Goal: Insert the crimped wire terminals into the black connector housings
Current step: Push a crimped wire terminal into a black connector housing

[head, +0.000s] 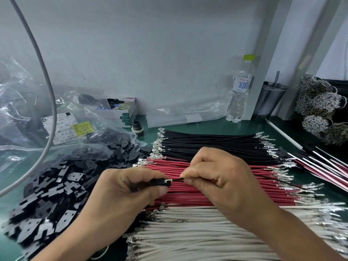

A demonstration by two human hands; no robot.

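My left hand [130, 187] grips a black connector housing [160, 182] between thumb and fingers, above the red wires. My right hand [222, 178] pinches a black wire [271, 179] just behind its silver crimped terminal [168, 180], which sits at the housing's mouth. The wire trails off to the right. Below the hands lie three flat rows of crimped wires: black wires [211, 144] at the back, red wires [188, 194] in the middle, white wires [197, 234] at the front.
A heap of loose black housings [62, 187] spills from a clear bag [22, 102] at the left. A grey cable [50, 102] arcs over it. A water bottle [240, 91], a dark tumbler [269, 98] and finished wire bundles [320, 110] stand at the back right.
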